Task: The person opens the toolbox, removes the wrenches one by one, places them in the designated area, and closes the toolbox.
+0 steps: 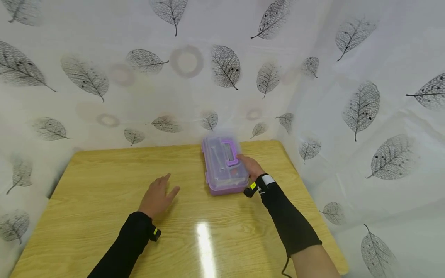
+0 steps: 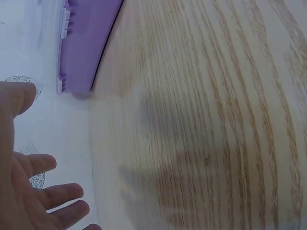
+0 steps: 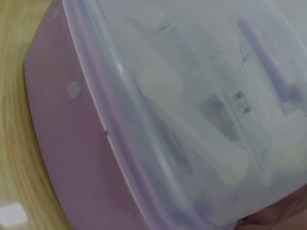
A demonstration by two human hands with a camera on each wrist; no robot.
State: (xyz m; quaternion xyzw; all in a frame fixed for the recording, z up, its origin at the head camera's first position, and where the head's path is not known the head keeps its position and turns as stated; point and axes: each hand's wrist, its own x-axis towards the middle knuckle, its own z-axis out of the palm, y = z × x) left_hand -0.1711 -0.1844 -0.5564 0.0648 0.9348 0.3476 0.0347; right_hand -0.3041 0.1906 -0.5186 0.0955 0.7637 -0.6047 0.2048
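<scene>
A lidded plastic storage box (image 1: 222, 170) with a purple base, a clear lid and a purple carry handle (image 1: 229, 153) lies near the table's far edge. My right hand (image 1: 251, 166) holds the box by its right side, close to the handle; most of its fingers are hidden. Through the lid in the right wrist view, a pale long piece (image 3: 196, 139) and other blurred items show inside. My left hand (image 1: 158, 197) hovers left of the box, apart from it, with fingers spread and nothing held. The box's purple side also appears in the left wrist view.
The wood-grain table (image 1: 114, 181) reflects a bright streak of light in front. A white curtain with leaf prints (image 1: 187, 100) hangs behind the table and along its sides. A thin black cable (image 1: 286, 268) hangs from the right sleeve.
</scene>
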